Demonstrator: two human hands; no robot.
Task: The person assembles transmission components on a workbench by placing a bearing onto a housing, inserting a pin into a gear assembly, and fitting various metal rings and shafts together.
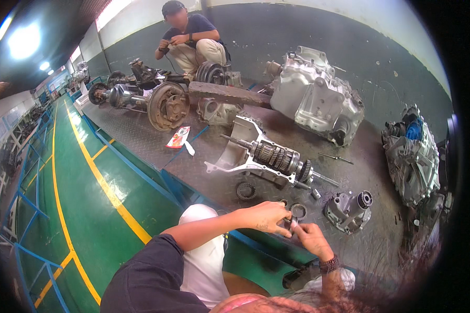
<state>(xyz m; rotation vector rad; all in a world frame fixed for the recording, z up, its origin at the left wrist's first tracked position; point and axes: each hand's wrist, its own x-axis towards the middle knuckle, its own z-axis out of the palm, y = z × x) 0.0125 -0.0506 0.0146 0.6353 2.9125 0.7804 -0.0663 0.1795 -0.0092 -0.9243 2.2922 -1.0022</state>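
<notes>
My left hand (269, 216) and my right hand (313, 240) meet low in the middle, at the near edge of the metal bench. Their fingers are closed around a small dark and pale piece that they mostly hide; I cannot make out its kind. Just beyond the fingertips lies a metal gear ring (298, 211), and a darker toothed ring (245, 191) lies farther left. Behind them, a shaft with stacked gears (278, 157) rests in an open gearbox housing half (232, 153). A short metal cylinder (316, 194) lies beside the shaft's near end.
A cast housing with a bearing (348, 211) stands right of my hands. Large gearbox casings (318, 99) (413, 156) stand farther back and right. A thin rod (336, 158), a red-and-white packet (178, 137) and a rusty brake drum (168, 106) share the bench. Another person (193, 39) crouches behind.
</notes>
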